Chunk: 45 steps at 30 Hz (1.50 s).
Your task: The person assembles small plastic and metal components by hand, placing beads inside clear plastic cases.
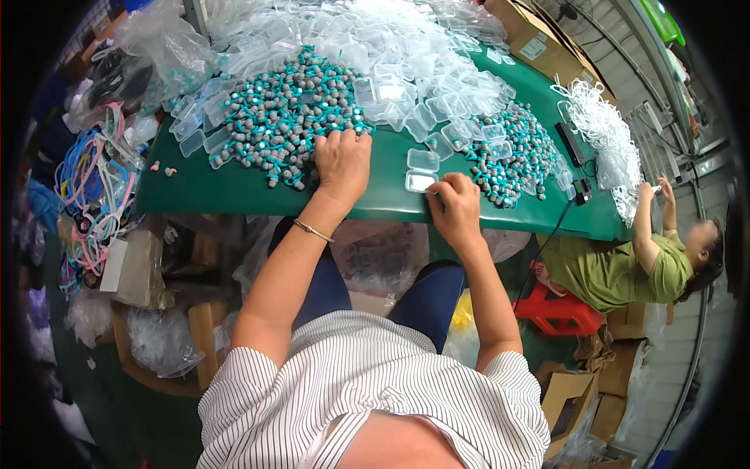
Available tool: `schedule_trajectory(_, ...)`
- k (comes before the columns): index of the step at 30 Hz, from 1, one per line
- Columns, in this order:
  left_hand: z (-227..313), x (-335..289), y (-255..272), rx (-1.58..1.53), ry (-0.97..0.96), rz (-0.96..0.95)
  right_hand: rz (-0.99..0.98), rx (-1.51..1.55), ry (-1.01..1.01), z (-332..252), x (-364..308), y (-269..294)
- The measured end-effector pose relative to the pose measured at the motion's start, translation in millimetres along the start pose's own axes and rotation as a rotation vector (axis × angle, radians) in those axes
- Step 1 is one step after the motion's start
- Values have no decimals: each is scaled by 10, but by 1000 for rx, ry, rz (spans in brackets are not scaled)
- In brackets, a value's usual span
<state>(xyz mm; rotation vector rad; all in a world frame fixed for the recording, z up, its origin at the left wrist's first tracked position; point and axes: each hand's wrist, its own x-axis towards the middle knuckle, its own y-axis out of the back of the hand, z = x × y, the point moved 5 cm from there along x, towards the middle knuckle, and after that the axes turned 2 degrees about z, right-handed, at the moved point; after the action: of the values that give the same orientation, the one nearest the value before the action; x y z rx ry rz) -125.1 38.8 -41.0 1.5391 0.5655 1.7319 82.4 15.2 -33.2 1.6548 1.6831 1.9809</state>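
Note:
My left hand [342, 166] reaches into the right side of a large pile of grey-and-teal earplugs [273, 117]. Its fingers are curled down, and what they grip is hidden. A small clear plastic box [423, 161] lies open near the table's front edge, its lid folded back and something white in its near half. My right hand [457, 207] is closed, thumb and forefinger pinching the near right edge of that box. A second heap of similar earplugs [512, 156] lies just right of this hand.
Clear boxes [391, 47] are heaped across the back of the green table [234, 202]. White cords [598, 125] and a black device [583, 190] lie at the right. A person in green [625, 270] works beyond the right end. Coloured bands [94, 195] hang left.

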Motion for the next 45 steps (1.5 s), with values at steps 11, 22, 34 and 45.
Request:
schedule_trajectory(11,284,-245,98,-334,21,-136,116,220,-230,483,102,72)
schedule_trajectory(22,248,-351,93,-412,99,-92,114,-252,-91,456,465,-232)
schedule_trajectory(34,250,-341,24,-506,138,-111,-2,-484,-91,412,664,-504)
schedule_trajectory(45,348,-315,-13,-679,127,-75,113,-202,-191,440,606,-275)
